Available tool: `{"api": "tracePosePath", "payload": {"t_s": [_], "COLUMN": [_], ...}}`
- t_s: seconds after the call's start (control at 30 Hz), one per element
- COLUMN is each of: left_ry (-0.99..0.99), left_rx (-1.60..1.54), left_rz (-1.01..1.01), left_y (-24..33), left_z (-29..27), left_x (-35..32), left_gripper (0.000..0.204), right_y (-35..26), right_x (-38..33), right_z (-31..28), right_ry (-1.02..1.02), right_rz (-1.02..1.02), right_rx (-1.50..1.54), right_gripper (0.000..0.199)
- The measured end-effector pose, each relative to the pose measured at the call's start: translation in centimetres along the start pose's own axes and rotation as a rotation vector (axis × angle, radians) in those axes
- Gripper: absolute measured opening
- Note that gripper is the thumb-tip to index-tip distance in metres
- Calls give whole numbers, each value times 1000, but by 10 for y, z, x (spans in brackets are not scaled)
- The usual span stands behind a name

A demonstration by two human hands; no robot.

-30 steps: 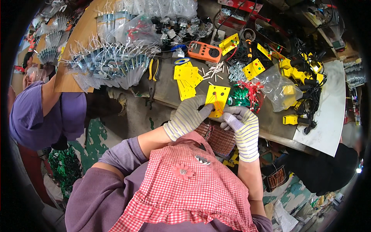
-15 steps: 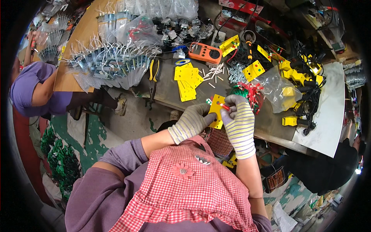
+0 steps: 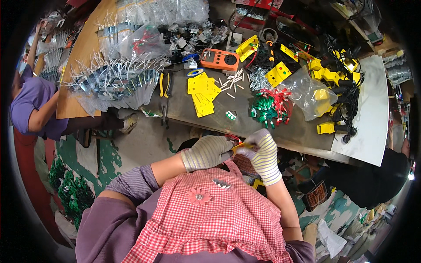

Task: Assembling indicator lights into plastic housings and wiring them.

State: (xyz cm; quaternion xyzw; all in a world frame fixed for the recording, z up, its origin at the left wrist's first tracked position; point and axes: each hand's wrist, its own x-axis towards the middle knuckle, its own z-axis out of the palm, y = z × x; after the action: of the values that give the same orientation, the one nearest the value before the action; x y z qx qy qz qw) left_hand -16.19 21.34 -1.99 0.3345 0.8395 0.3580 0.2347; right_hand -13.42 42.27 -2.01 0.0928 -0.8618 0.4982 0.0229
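Note:
Both my hands wear pale striped gloves and meet just off the table's front edge. Between them a thin yellow plate with holes (image 3: 240, 148) is tilted nearly edge-on. My left hand (image 3: 206, 153) closes on its left end, and my right hand (image 3: 264, 158) pinches its right end. A small red indicator light (image 3: 234, 139) pokes up at the plate, by the left fingertips; how far it sits in a hole cannot be made out. Beyond, on the table, lie loose green indicator lights (image 3: 263, 108), red ones (image 3: 283, 103) and fanned yellow plates (image 3: 202, 93).
Pliers (image 3: 164, 94), an orange multimeter (image 3: 219, 60), white sticks (image 3: 232, 80) and screws (image 3: 259, 81) lie on the dark table (image 3: 184, 107). Wired strips (image 3: 118, 83) fill the left, yellow boxes with black cables (image 3: 326, 127) the right. Another person (image 3: 37, 103) works at far left.
My hands have drawn the yellow plate nearer to my body and turned it from face-up to nearly edge-on. The red indicator light has shifted toward my left hand.

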Motion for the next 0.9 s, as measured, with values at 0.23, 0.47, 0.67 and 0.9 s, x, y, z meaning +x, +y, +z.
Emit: {"api": "tracePosePath", "payload": {"t_s": [0.23, 0.47, 0.67, 0.9], "left_ry": [-19, 346, 337, 415], "left_rx": [46, -382, -496, -646], "left_rz": [21, -353, -502, -550], "left_y": [-28, -52, -47, -44], "left_z": [11, 13, -9, -16], "left_x": [-7, 0, 9, 4], "left_gripper": [26, 24, 29, 33], "right_y": [20, 77, 98, 80], "right_x": [-15, 61, 70, 45], "right_z": [30, 34, 44, 24], "right_ry": [15, 36, -46, 316], "right_rz": [43, 319, 364, 330], "right_rx": [-1, -856, -982, -69], "right_gripper": [27, 33, 24, 7]}}
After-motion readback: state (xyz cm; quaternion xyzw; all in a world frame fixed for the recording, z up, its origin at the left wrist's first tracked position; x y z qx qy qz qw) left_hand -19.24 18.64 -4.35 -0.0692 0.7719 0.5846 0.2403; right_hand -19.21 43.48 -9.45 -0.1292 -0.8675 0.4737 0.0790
